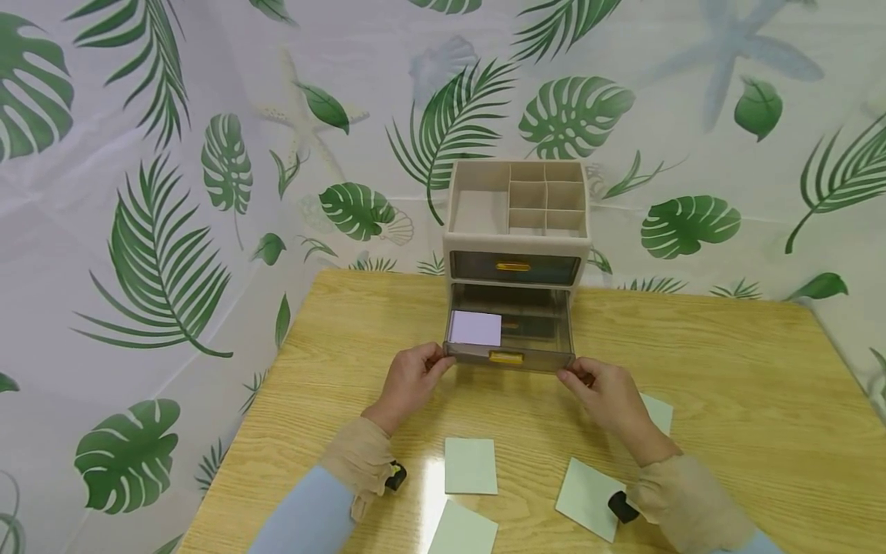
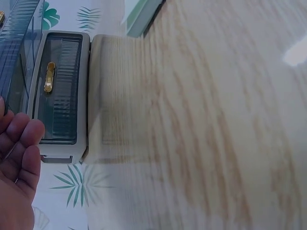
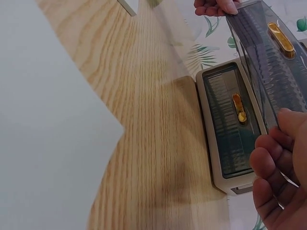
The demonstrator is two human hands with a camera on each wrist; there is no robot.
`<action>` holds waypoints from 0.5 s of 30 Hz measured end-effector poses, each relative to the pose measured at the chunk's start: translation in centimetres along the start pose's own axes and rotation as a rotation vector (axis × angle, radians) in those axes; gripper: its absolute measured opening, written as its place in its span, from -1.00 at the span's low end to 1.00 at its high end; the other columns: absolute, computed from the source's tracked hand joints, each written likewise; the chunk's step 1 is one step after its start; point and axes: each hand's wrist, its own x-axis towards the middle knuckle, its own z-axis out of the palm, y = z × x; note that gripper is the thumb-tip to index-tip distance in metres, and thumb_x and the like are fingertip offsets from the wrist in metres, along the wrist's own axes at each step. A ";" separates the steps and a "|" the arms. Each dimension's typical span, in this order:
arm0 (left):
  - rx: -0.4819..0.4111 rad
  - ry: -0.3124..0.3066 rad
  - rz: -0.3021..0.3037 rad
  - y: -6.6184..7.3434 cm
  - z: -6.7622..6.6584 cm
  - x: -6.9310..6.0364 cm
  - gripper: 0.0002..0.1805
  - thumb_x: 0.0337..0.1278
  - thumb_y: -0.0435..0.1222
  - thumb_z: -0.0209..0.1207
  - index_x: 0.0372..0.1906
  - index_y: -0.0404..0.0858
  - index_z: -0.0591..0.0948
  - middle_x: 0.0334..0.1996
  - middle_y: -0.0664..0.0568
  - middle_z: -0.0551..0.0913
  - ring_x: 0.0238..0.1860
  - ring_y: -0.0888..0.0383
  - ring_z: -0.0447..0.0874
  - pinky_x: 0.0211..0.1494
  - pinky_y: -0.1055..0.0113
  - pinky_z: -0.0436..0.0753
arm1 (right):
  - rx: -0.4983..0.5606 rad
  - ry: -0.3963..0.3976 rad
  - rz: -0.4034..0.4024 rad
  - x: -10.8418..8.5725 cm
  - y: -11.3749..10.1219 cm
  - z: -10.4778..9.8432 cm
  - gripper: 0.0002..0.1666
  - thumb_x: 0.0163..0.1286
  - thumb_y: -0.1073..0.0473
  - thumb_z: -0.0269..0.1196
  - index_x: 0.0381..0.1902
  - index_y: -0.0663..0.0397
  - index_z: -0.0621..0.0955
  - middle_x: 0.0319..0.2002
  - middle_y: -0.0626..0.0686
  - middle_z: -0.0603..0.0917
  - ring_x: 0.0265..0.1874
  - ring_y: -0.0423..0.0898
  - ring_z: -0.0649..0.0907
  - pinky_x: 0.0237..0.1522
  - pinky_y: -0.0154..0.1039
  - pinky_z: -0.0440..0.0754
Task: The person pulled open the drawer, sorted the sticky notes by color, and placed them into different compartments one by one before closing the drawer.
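A beige desktop organizer stands at the back of the table, its middle drawer pulled out. This drawer is smoky and see-through with a gold handle. Inside it, on the left, lies a lilac square pad of paper. My left hand pinches the drawer's front left corner. At the front right corner, my right hand grips the drawer between thumb and fingers. Below, the bottom drawer is closed in the right wrist view.
Several pale green square pads lie in front of the organizer, one near the middle and another under the right wrist. The top drawer is closed, beneath an open-topped compartment tray. A leaf-printed cloth hangs behind the wooden table.
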 end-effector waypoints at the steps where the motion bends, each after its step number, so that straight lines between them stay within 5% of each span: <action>1: -0.001 0.003 0.004 0.0 0.0 0.0 -0.79 0.26 -0.18 0.22 -0.42 -0.21 0.63 -0.57 0.09 0.61 -0.60 0.28 0.40 -0.58 0.44 0.39 | -0.001 0.002 0.004 0.0 0.0 0.0 -0.67 0.40 -0.08 0.21 -0.39 0.03 0.67 -0.54 -0.03 0.64 -0.62 -0.21 0.50 -0.58 -0.31 0.46; 15: -0.017 -0.001 -0.008 -0.1 -0.3 1.4 -0.76 0.28 -0.17 0.19 -0.44 -0.22 0.62 -0.58 0.04 0.61 -0.60 0.27 0.38 -0.58 0.43 0.38 | 0.001 -0.009 0.048 1.0 -0.1 -0.1 -0.58 0.41 -0.19 0.14 -0.40 0.02 0.64 -0.58 -0.06 0.58 -0.63 -0.15 0.46 -0.61 -0.29 0.41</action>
